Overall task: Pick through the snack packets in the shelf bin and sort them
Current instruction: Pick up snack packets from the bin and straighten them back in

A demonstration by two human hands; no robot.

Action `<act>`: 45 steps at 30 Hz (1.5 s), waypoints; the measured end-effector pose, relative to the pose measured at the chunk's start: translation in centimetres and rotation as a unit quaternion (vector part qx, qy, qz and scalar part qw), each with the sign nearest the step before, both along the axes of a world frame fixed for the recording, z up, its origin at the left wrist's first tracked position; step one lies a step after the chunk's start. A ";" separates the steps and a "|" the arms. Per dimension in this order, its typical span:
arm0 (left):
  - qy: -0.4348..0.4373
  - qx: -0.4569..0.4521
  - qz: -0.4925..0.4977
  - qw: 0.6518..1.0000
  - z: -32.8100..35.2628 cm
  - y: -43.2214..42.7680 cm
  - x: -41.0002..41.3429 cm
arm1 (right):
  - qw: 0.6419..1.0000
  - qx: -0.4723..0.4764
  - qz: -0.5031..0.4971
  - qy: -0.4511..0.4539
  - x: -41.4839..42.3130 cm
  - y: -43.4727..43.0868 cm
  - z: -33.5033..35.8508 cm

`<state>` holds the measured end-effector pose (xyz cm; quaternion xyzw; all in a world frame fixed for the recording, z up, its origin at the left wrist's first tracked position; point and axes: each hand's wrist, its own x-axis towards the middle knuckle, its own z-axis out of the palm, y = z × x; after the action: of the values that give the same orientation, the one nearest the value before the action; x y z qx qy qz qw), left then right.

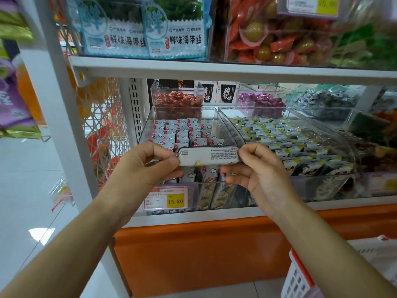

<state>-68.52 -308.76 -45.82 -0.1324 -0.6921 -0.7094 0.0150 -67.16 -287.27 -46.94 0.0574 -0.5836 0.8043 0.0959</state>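
Holding one snack packet (208, 156) level above the clear shelf bin (148, 125), left hand (148, 166) and right hand (255, 166) each pinching an end, I'm checking its printed back, probably deciding next which bin it belongs in.

White metal shelf board (214, 214) with an orange panel below, carrying a row of clear plastic bins. At the left, a deep clear bin (148, 125) packed with upright grey-white packets printed with clouds and red dots (182, 130), a price tag with a yellow square (166, 197) clipped on its front. Just beside it on the right, a second clear bin (300, 117) filled with grey packets bearing yellow-green corners (279, 134). Behind these, a smaller clear box of red-wrapped sweets (177, 100), then purple-wrapped sweets (260, 100) and grey-green ones (326, 100) (wrapping print too small to read). Above, a second white shelf board (214, 68) bearing teal seaweed packs (146, 33) and a clear bin of orange packets (279, 33).
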 end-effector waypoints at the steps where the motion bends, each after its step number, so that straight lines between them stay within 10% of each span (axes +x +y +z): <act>1: 0.002 -0.001 0.000 1.000 0.0 0.0 0.0 | 1.000 0.007 -0.003 0.002 0.0 0.0 -0.1; 16: 0.071 -0.133 0.019 0.988 0.0 0.3 0.5 | 0.999 0.008 -0.003 0.043 -0.5 0.0 -0.6; 45: 0.151 -0.281 0.053 0.946 -0.5 1.4 0.9 | 0.946 0.295 -0.083 0.108 0.1 -0.7 -1.3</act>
<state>-67.62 -307.35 -46.31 -0.1999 -0.8592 -0.4559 0.1186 -67.04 -287.98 -48.24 0.1211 -0.7834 0.5744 0.2040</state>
